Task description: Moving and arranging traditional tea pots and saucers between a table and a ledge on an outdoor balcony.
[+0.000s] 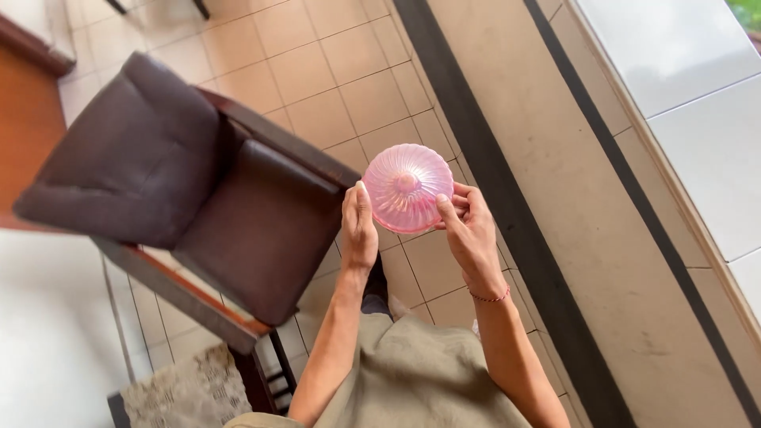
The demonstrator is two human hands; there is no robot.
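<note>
A round pink ribbed glass bowl [407, 186], translucent with a small knob at its centre, is held up in front of me with its underside toward the camera. My left hand [358, 227] grips its left rim, thumb along the edge. My right hand [468, 227] grips the right rim with thumb and fingers; a thin red string bracelet sits on that wrist. Both arms reach forward over my beige clothing.
A dark cushioned armchair [198, 190] with a wooden frame stands just left of my hands. Tan floor tiles [349, 87] lie beneath, crossed by dark stripes [507, 206]. A white ledge [697, 103] runs along the right. A patterned mat [186, 392] lies lower left.
</note>
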